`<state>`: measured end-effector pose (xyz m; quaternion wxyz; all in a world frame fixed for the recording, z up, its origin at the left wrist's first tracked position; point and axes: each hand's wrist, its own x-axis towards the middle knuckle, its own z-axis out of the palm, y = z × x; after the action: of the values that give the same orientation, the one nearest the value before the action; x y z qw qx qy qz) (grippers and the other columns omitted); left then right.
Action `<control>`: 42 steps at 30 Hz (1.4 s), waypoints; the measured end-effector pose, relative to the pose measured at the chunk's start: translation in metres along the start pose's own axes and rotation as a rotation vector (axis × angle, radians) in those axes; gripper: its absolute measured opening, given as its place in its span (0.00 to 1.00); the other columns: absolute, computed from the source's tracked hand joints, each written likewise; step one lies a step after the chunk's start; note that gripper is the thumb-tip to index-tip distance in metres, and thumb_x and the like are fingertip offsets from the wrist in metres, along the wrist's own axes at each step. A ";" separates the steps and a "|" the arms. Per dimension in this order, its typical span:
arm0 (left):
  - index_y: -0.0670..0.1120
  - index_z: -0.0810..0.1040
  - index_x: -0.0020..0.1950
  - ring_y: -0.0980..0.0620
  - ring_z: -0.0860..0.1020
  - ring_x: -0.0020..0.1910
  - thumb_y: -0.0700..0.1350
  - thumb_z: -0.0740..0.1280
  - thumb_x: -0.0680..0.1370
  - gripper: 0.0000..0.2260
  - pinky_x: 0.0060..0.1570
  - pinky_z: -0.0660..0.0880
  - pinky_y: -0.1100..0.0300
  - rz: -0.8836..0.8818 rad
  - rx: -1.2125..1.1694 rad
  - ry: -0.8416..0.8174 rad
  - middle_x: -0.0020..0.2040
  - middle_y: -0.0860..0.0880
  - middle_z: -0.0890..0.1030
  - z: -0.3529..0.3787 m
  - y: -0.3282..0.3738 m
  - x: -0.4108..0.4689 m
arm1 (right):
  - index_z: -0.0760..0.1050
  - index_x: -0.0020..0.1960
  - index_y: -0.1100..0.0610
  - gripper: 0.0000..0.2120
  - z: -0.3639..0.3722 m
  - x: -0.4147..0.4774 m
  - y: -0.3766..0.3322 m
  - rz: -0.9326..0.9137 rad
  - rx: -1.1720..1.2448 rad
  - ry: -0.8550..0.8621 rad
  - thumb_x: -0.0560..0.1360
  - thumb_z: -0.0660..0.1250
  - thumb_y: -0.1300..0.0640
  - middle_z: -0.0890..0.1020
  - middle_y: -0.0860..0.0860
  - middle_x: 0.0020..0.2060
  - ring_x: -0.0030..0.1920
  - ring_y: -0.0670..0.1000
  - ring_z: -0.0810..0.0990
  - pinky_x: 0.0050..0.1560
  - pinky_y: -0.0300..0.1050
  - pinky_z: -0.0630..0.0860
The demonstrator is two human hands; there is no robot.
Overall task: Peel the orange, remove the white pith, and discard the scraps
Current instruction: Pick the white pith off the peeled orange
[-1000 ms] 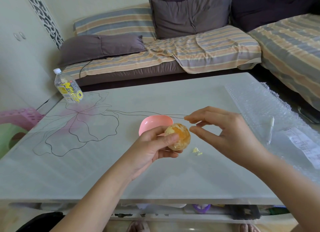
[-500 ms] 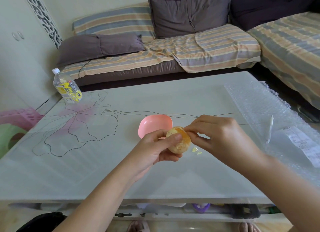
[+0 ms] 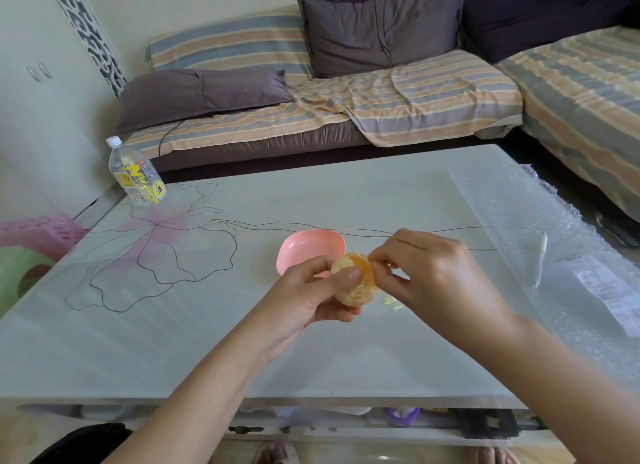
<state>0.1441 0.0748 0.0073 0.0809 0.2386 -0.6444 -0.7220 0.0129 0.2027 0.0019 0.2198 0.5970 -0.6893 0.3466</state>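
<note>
My left hand (image 3: 308, 290) grips a peeled orange (image 3: 356, 283) above the middle of the white table (image 3: 242, 342), thumb across its front. White pith still covers much of the fruit's lower half. My right hand (image 3: 436, 273) is against the orange's upper right, thumb and forefinger pinched on a bit of pith there. A pink bowl (image 3: 308, 247) sits just behind the orange; what it holds is hidden. A small pale scrap (image 3: 391, 302) lies on the table below my right hand.
A plastic bottle (image 3: 138, 174) stands at the table's far left corner. Bubble wrap (image 3: 540, 228) covers the right side, with a white pen (image 3: 540, 255) and a paper slip (image 3: 609, 290) on it. A striped sofa (image 3: 346, 100) runs behind the table.
My right hand came in from apart and to the right, and now pinches at the orange's top. The left hand has kept hold of the orange, nearly still.
</note>
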 end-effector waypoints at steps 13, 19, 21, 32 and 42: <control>0.45 0.80 0.57 0.52 0.81 0.44 0.43 0.74 0.66 0.19 0.43 0.77 0.61 0.090 0.067 -0.012 0.45 0.48 0.83 -0.011 0.005 0.001 | 0.78 0.36 0.58 0.05 -0.002 0.002 -0.004 0.061 0.046 0.007 0.70 0.67 0.62 0.76 0.50 0.29 0.27 0.52 0.74 0.27 0.46 0.72; 0.51 0.82 0.55 0.53 0.81 0.47 0.48 0.75 0.61 0.22 0.46 0.77 0.63 0.130 0.095 -0.070 0.47 0.50 0.83 -0.013 0.005 -0.001 | 0.79 0.36 0.57 0.04 -0.004 0.003 -0.002 0.148 0.138 0.028 0.68 0.66 0.62 0.77 0.47 0.30 0.30 0.46 0.73 0.33 0.36 0.70; 0.51 0.81 0.56 0.53 0.80 0.50 0.47 0.76 0.61 0.23 0.47 0.76 0.63 0.139 0.108 -0.086 0.50 0.50 0.83 -0.013 0.005 -0.001 | 0.79 0.36 0.57 0.04 -0.006 0.004 -0.001 0.188 0.180 0.032 0.67 0.66 0.62 0.77 0.46 0.31 0.34 0.46 0.73 0.35 0.30 0.69; 0.47 0.81 0.56 0.53 0.81 0.48 0.41 0.75 0.65 0.20 0.47 0.78 0.60 0.051 -0.041 -0.115 0.49 0.49 0.83 -0.018 -0.001 0.000 | 0.83 0.39 0.58 0.05 0.020 0.000 0.038 0.521 0.101 -0.340 0.72 0.69 0.59 0.82 0.47 0.35 0.38 0.48 0.78 0.42 0.42 0.73; 0.40 0.77 0.53 0.50 0.79 0.36 0.50 0.73 0.62 0.24 0.37 0.78 0.61 -0.099 -0.213 0.015 0.40 0.45 0.81 -0.027 -0.011 0.006 | 0.65 0.35 0.54 0.12 0.062 -0.018 0.051 0.640 0.080 -0.533 0.65 0.66 0.68 0.70 0.46 0.30 0.32 0.51 0.68 0.28 0.41 0.60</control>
<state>0.1530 0.0496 -0.0063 0.0747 0.2657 -0.5509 -0.7876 -0.0262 0.1713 -0.0627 -0.1085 0.4296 -0.8588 0.2572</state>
